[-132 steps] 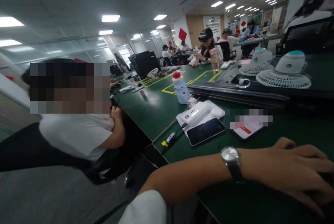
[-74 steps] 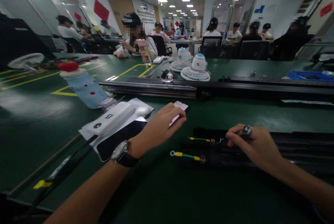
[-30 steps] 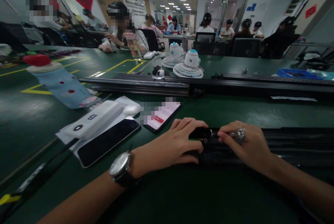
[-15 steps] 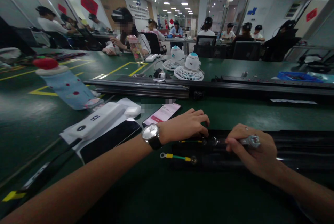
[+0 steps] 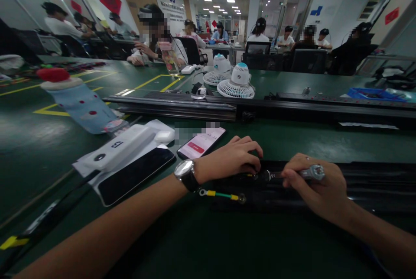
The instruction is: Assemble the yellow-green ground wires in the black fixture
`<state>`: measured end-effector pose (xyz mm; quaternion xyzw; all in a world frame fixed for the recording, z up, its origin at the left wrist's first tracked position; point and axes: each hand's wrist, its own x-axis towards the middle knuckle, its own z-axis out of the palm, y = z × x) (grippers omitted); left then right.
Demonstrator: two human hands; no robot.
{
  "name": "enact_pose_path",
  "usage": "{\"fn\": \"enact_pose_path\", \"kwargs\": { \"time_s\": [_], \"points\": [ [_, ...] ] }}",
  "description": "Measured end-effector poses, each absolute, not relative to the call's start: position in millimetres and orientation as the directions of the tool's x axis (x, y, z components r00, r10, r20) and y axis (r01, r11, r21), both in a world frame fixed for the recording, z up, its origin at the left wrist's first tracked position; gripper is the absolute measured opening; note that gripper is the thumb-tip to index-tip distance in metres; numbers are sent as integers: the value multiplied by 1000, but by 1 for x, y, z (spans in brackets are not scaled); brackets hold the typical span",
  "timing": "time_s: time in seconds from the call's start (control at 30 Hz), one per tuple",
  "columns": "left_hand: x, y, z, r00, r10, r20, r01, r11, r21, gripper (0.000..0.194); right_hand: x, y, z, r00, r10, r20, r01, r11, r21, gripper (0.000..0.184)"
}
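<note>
Wrench (image 5: 310, 172) gripped in R hand (image 5: 316, 188), on fastener at black rail (image 5: 373, 183), L hand (image 5: 232, 160) pressing flat beside it; tightening step imo, next needs steady turn w/o slipping.

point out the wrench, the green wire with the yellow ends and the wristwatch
wrench (image 5: 312, 172), head view, on its ring end past the right hand's knuckles
green wire (image 5: 222, 195), head view, mid length
wristwatch (image 5: 180, 169), head view, on its face

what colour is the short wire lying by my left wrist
Green wire with yellow sleeves at both ends, in the head view.
</note>
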<state>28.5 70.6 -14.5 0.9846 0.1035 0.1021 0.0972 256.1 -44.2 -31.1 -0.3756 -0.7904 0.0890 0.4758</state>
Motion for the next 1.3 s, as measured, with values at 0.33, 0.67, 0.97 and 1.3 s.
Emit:
{"fn": "enact_pose_path", "kwargs": {
  "time_s": [0.33, 0.67, 0.97, 1.3],
  "points": [
    [27, 73, -25, 963, 209, 167, 130, -911, 391, 14, 247, -49, -20, -314, 730, 606, 506, 669, -544, 12],
    [24, 76, -35, 959, 190, 211, 73, -882, 466, 16, 209, -49, -16, -401, 859, 318, 523, 500, -690, 8],
    [24, 76, -50, 937, 198, 287, 40, -878, 477, 12, 204, -51, -20, -517, 747, 418, 524, 662, -536, 11],
    [28, 77, -53, 928, 201, 314, 23, -872, 489, 11, 203, -57, -20, -513, 703, 493, 527, 711, -465, 7]
  ]
}}
